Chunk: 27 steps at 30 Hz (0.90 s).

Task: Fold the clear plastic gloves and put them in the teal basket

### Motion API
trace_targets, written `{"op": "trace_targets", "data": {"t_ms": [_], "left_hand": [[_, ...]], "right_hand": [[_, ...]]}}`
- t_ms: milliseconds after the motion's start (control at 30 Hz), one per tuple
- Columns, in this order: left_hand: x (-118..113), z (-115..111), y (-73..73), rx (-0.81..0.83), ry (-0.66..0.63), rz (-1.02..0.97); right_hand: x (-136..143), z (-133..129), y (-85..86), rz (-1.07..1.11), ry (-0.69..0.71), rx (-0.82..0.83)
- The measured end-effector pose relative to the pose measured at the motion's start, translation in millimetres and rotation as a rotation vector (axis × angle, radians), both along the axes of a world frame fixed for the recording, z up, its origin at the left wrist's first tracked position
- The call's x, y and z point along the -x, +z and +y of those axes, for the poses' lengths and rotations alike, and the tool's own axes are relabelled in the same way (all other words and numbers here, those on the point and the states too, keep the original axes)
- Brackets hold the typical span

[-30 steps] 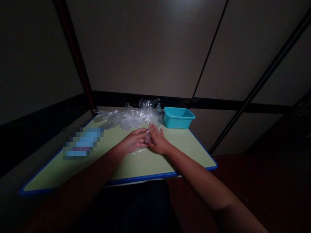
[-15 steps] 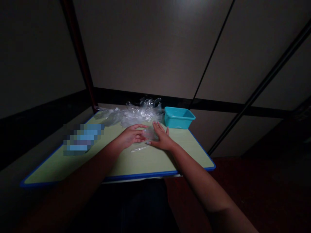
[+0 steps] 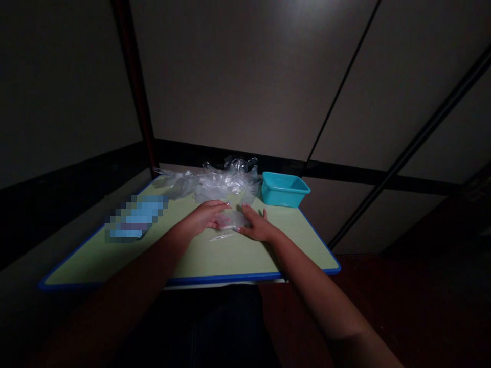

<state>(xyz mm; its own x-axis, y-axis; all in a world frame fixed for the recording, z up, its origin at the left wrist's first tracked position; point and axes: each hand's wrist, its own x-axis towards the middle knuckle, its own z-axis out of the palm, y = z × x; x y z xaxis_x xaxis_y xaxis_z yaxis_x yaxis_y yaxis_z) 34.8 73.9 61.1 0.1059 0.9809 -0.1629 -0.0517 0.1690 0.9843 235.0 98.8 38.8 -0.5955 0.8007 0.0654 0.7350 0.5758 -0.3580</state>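
Note:
A small clear plastic bag (image 3: 232,221) is stretched between my two hands, just above the middle of the table. My left hand (image 3: 205,216) grips its left side, and some fingers show through the film. On the opposite side, my right hand (image 3: 258,225) holds the bag between its thumb and fingers. Below them, a thin clear strip (image 3: 221,236), perhaps plastic, lies on the tabletop. Beyond my hands spreads a crumpled heap of clear plastic bags (image 3: 220,183).
A turquoise plastic basket (image 3: 283,198) stands at the table's back right. To the left lies a pixelated blue item (image 3: 140,214). The pale yellow-green table (image 3: 230,260) has a blue edge. Behind it rises a panelled wall (image 3: 245,92).
My hands have come slightly lower and the bag now lies flatter between them. The left fingers have closed in on its side. The view has shifted a little.

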Motion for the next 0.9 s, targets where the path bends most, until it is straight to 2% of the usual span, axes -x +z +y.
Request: {"op": "trace_targets", "data": {"t_ms": [233, 533, 700, 900], "left_hand": [[7, 2, -2.7, 0.047, -0.013, 0.198], [15, 7, -9.5, 0.061, -0.009, 0.278], [13, 7, -12.0, 0.029, -0.003, 0.350], [10, 4, -8.0, -0.026, 0.042, 0.466]], "right_hand": [[0, -2, 0.3, -0.022, 0.070, 0.012], [2, -7, 2.3, -0.062, 0.152, 0.021], [4, -11, 3.1, -0.062, 0.176, 0.026], [6, -12, 0.9, -0.100, 0.198, 0.016]]}}
